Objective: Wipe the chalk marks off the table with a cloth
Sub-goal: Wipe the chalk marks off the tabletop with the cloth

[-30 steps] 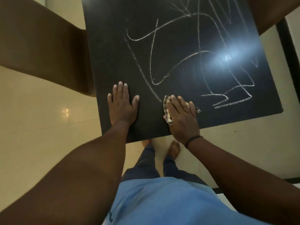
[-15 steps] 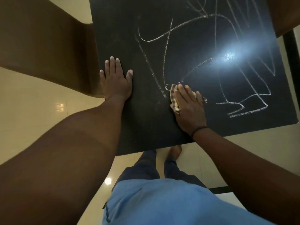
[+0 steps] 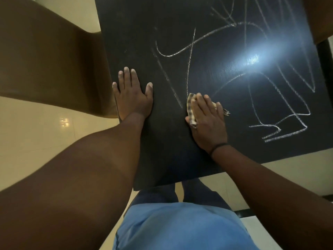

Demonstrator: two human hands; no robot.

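Note:
A black table fills the upper middle of the head view, scribbled with white chalk marks across its right half. My right hand presses a checked cloth flat on the tabletop with straight fingers, at the lower end of a chalk line. Most of the cloth is hidden under the hand; its edges show at the left and right. My left hand lies flat, fingers spread, near the table's left edge.
A brown wooden surface stands against the table's left side, another brown piece at the top right corner. A cream tiled floor surrounds the table. A bright light glare sits on the tabletop.
My right hand has slid the cloth away from the near edge, up the table along the chalk line. My left hand has shifted up toward the left edge. The view has moved closer.

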